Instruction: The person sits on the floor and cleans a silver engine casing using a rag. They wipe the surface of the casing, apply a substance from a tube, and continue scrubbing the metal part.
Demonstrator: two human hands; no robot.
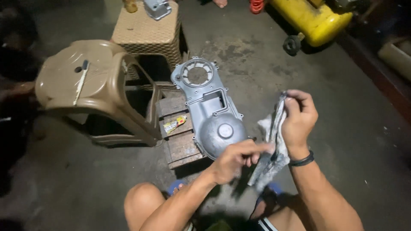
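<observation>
My right hand [299, 120] grips the top of a dirty grey-white rag [271, 147] that hangs down between my hands. My left hand [235, 159] pinches the lower part of the same rag, fingers closed on it. Just left of my hands a silver-grey metal engine cover [208, 110] with a round opening at its far end lies on a small wooden board [182, 145]. A black band sits on my right wrist.
A small yellow tube [175, 124] lies on the board. A brown plastic stool [87, 81] with a thin tool on its seat stands at left, a woven tan stool [150, 32] behind it. A yellow tank [310, 19] sits at far right on the concrete floor.
</observation>
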